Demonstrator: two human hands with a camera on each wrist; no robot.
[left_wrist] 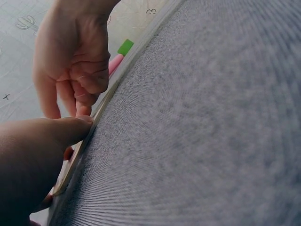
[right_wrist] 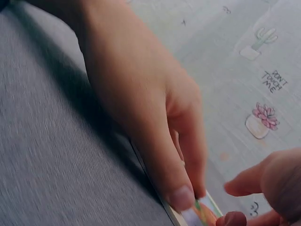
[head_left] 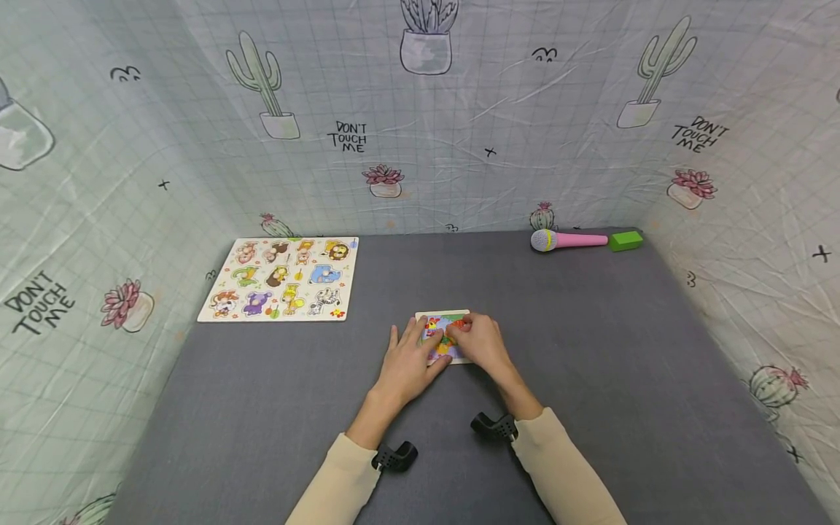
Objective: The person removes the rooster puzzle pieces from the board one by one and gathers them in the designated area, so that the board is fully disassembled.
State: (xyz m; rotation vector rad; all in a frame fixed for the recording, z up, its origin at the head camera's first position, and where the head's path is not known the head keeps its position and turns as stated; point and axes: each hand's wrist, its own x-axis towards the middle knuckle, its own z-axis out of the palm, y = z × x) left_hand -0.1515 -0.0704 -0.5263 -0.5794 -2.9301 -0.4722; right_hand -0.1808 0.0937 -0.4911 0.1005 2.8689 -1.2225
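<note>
A small puzzle board (head_left: 442,313) with a pale rim and a colourful picture lies flat on the dark grey table. My left hand (head_left: 407,364) rests over its left side, fingers spread and nearly straight, the thumb along the near edge. From the right, my right hand (head_left: 484,341) reaches in with thumb and forefinger close together, pinching what looks like an orange and green puzzle piece (right_wrist: 202,212); the fingertips hide most of it. In the left wrist view, the left thumb (left_wrist: 70,129) lies against the board's thin edge, below the right hand (left_wrist: 73,61).
A larger white board with animal pictures (head_left: 298,274) lies at the far left. At the far right are a pink toy microphone (head_left: 580,240) and a green block (head_left: 625,241) beside its handle end. Printed cloth walls (head_left: 446,182) enclose the table's back and sides.
</note>
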